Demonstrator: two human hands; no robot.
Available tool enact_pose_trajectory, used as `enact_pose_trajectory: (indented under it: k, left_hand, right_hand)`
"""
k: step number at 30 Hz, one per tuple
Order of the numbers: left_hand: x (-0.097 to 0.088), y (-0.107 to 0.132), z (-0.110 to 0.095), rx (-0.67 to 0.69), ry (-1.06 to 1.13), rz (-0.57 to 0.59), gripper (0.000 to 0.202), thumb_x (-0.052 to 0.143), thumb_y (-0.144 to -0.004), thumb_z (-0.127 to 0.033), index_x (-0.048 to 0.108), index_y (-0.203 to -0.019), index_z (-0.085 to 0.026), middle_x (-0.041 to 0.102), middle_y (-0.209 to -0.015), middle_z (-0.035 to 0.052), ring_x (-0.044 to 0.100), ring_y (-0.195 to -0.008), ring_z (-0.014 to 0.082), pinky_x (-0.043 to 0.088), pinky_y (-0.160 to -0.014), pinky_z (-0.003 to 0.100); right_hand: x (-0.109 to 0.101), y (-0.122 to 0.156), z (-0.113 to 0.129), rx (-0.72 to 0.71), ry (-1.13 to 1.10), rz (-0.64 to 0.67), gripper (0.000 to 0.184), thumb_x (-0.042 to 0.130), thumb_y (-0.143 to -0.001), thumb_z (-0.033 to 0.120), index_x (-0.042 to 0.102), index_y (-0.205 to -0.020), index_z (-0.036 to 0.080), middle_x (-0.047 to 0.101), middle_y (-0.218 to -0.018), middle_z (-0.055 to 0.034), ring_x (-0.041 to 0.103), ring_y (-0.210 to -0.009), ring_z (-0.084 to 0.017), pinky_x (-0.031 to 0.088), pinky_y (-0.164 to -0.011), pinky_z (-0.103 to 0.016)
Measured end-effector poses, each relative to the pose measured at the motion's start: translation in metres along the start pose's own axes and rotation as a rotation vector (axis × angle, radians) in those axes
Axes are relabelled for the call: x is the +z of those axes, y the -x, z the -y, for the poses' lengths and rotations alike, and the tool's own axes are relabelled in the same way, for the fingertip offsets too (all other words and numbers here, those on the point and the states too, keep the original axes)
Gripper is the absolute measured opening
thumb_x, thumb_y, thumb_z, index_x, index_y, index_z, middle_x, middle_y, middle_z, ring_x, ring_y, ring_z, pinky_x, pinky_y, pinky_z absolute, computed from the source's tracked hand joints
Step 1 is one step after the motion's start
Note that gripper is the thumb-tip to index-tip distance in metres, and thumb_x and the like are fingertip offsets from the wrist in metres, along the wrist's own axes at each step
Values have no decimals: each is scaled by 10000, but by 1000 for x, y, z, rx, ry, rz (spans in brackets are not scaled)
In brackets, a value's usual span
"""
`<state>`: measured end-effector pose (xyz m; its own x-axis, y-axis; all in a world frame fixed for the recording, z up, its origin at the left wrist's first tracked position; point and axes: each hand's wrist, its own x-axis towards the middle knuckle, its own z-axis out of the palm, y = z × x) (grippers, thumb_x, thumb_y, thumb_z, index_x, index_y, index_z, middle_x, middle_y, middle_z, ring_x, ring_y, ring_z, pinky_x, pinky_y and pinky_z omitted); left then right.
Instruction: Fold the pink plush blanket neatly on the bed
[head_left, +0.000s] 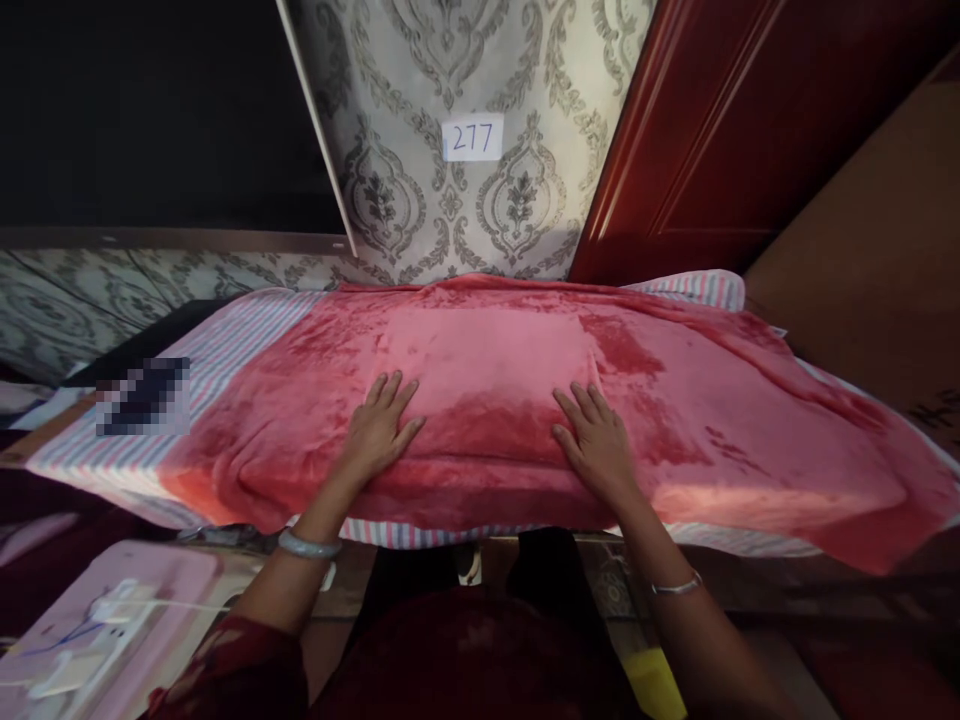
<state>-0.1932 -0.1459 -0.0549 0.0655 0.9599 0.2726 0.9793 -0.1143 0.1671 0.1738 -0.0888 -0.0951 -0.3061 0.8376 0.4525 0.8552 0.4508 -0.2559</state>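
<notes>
A red plush garment or blanket (480,420) lies spread across a table, its nap showing lighter and darker patches. A paler rectangular area sits at its middle, between my hands. My left hand (377,425) rests flat on the cloth near the left side of that area, fingers stretched out. On the right side, my right hand (596,435) lies palm down on the same cloth with its fingers apart. Neither hand grips anything. Under the red cloth is a striped cloth (247,340), which shows at the left end and along the front edge.
A large dark screen (165,120) stands at the back left. Patterned wallpaper carries a paper marked 277 (472,137). A dark red door (705,120) is at the back right, beside a brown panel (870,230). A power strip (112,630) lies on a pink surface lower left.
</notes>
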Motion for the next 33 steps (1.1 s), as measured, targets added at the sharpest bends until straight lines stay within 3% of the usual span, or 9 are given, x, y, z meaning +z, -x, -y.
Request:
enact_pose_trajectory:
  k: [4, 7, 10, 13, 18, 23, 28, 33]
  left_hand:
    - [1, 16, 25, 145, 80, -68, 801, 589, -915, -630, 409, -1575, -213, 212, -1715, 145, 156, -1583, 381, 258, -1247, 593]
    - [-3, 32, 39, 144, 110, -66, 846, 642, -898, -578, 333, -1610, -242, 148, -1731, 136, 230, -1564, 381, 327, -1226, 562]
    - [-8, 41, 46, 104, 134, -40, 773, 595, -940, -393, 273, -1634, -280, 137, -1736, 107, 356, -1520, 340, 444, -1168, 480]
    - [-11, 41, 51, 115, 123, -41, 776, 541, -893, -192, 303, -1624, -293, 147, -1737, 70, 345, -1528, 306, 446, -1176, 439]
    - [-11, 36, 57, 116, 94, -65, 822, 512, -806, -81, 374, -1591, -277, 216, -1722, 68, 398, -1501, 294, 458, -1173, 424]
    - [-15, 30, 66, 111, 97, -95, 862, 548, -749, -79, 392, -1575, -269, 328, -1681, 83, 413, -1494, 286, 450, -1187, 421]
    - [-18, 22, 73, 77, 12, -76, 903, 562, -631, -42, 502, -1500, -279, 389, -1653, 55, 510, -1426, 288, 548, -1091, 387]
    - [-18, 15, 74, 135, 50, -177, 671, 574, -684, -152, 625, -1347, -236, 481, -1592, 98, 503, -1432, 304, 470, -1160, 447]
  right_hand:
    - [-4, 15, -20, -130, -97, 22, 660, 509, -997, 523, 346, -1609, 338, 282, -1693, -49, 141, -1581, -332, 284, -1220, -602]
    - [-10, 28, -33, -164, -143, 24, 801, 624, -929, 521, 289, -1632, 330, 191, -1721, -59, 133, -1580, -359, 293, -1221, -608]
    - [-14, 34, -42, -131, -194, 19, 868, 634, -893, 331, 216, -1654, 328, 184, -1721, -76, 268, -1547, -341, 385, -1186, -566]
    - [-15, 33, -48, -75, -226, 14, 978, 559, -783, 118, 186, -1660, 339, 226, -1711, -64, 354, -1514, -306, 478, -1128, -501]
    - [-12, 26, -56, -75, -242, -25, 1048, 503, -698, 27, 208, -1656, 332, 266, -1698, -65, 347, -1521, -271, 407, -1194, -499]
    - [-12, 21, -60, -61, -251, -29, 1016, 479, -660, 6, 334, -1622, 304, 309, -1682, -77, 364, -1513, -273, 410, -1190, -512]
    - [-13, 14, -59, -59, -264, -30, 992, 466, -611, -4, 471, -1552, 311, 409, -1632, -56, 425, -1477, -265, 425, -1180, -513]
    - [-14, 6, -56, -54, -274, -67, 721, 515, -716, 92, 634, -1409, 251, 563, -1511, -95, 543, -1374, -278, 471, -1124, -515]
